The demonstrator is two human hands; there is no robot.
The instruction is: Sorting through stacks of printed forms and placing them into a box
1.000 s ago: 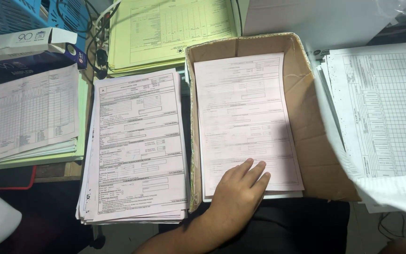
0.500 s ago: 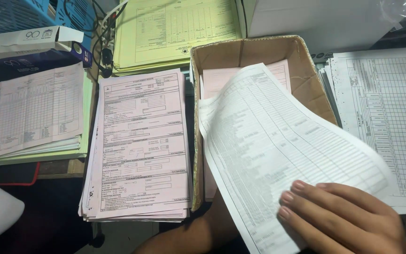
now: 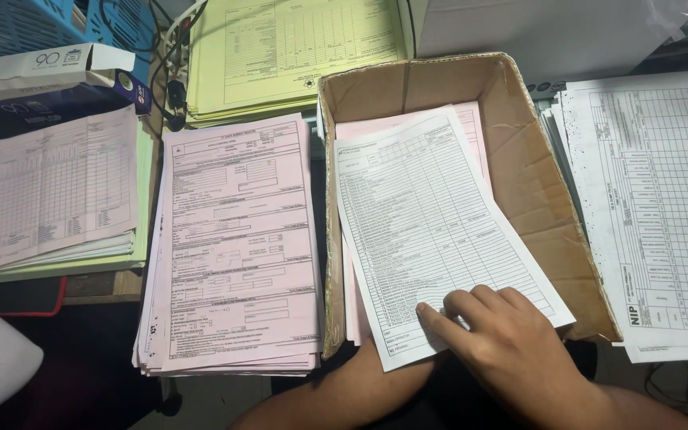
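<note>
A white printed table sheet (image 3: 431, 223) lies skewed on the pink forms (image 3: 471, 119) inside an open cardboard box (image 3: 535, 183). My right hand (image 3: 511, 350) is over the sheet's near edge, fingers on top of the paper and index finger stretched left; the thumb is hidden. My left forearm (image 3: 336, 398) reaches up from the bottom, and its hand disappears under the white sheet at the box's near end.
A thick pile of pink forms (image 3: 236, 239) lies left of the box. Yellow forms (image 3: 288, 48) are stacked behind it. White table sheets (image 3: 654, 207) sit to the right. More papers (image 3: 49, 191), a paper-ream box (image 3: 49, 68) and cables (image 3: 173, 91) are at the left.
My right hand swung the white sheet in from the right and laid it down on the pink forms in the box. My left hand, earlier flat on those forms, is now covered by the sheet.
</note>
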